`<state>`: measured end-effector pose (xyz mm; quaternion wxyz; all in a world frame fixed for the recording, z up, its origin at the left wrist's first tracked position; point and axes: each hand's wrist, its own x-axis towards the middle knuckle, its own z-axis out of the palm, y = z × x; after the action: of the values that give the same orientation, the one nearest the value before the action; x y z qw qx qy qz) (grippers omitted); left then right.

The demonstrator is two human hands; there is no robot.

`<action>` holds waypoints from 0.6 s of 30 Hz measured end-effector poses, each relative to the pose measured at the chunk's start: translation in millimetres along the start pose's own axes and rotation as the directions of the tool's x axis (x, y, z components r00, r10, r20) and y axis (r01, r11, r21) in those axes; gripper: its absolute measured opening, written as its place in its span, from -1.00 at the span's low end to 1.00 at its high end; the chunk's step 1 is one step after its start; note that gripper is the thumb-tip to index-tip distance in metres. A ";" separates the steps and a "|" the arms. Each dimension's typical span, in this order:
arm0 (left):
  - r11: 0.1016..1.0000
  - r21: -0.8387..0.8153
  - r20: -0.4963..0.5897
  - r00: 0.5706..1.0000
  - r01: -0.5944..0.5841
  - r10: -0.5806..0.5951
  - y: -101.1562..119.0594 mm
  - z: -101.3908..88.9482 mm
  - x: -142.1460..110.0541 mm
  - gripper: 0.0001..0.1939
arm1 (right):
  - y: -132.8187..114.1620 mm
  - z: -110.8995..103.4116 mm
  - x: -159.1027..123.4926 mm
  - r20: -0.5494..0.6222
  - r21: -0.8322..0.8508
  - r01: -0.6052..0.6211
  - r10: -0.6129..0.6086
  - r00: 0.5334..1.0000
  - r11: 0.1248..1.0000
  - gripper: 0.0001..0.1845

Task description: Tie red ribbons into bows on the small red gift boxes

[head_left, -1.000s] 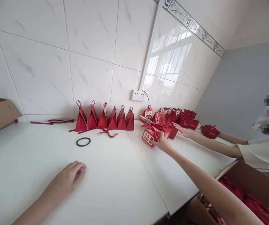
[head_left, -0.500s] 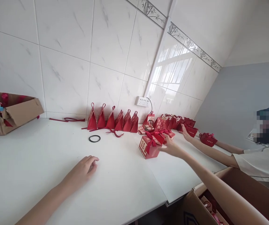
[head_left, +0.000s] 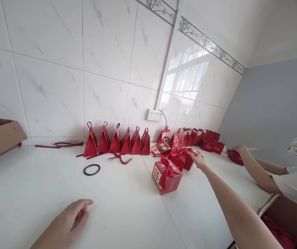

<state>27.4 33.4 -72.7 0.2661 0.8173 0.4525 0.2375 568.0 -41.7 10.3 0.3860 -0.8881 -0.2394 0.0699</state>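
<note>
My left hand (head_left: 69, 219) is low over the white table, holding nothing, its thumb apart from the curved fingers. A black ring (head_left: 92, 169) lies beyond it. My right hand (head_left: 198, 161) reaches forward, with its fingers at the top edge of a small red gift box (head_left: 189, 163) tied with ribbon; part of the grip is hidden. Left of that box stands another red box (head_left: 177, 161). Nearer to me is a gift box with a red bow (head_left: 167, 177) and a cream label on its side.
Several triangular red boxes (head_left: 125, 144) with loop handles line the wall, with loose ribbons (head_left: 122, 158) before them. More red boxes (head_left: 207, 142) stand farther right. Cardboard cartons are at the left (head_left: 2, 138) and lower right (head_left: 271, 204). A co-worker's hand (head_left: 240, 149) touches a red box.
My right hand has moved from beside the front bow-tied box to the box behind it. My left hand sits lower in the view. The co-worker's near hand has moved right to another red box.
</note>
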 end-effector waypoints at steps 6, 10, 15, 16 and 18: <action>0.995 0.017 0.007 0.995 0.096 -0.096 2.4 1.3 1.3 -0.53 | -19.2 27.1 -1.0 0.119 0.111 0.028 -0.041 0.992 0.993 -0.27; 0.993 0.022 0.034 0.992 0.119 -0.120 18.7 -5.6 -1.2 -0.51 | -30.8 38.3 -13.8 0.159 0.087 0.046 -0.060 0.985 0.995 -0.28; 0.995 0.015 0.041 0.994 0.101 -0.102 32.0 -11.6 -2.9 -0.56 | -33.5 11.3 -36.8 0.126 0.000 0.087 -0.086 0.988 0.996 -0.28; 0.996 0.008 0.037 0.995 0.093 -0.093 32.8 -11.9 -3.3 -0.58 | -34.8 3.8 -46.6 0.087 -0.019 0.115 -0.113 0.990 0.993 -0.27; 0.997 -0.010 0.028 0.997 0.070 -0.070 33.9 -12.2 -4.2 -0.61 | -38.9 -8.0 -73.6 0.017 -0.052 0.212 -0.211 0.977 0.976 -0.27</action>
<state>38.5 17.2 -42.1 0.2852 0.8026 0.4758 0.2192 491.5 -59.3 39.4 0.3660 -0.8672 -0.3365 0.0269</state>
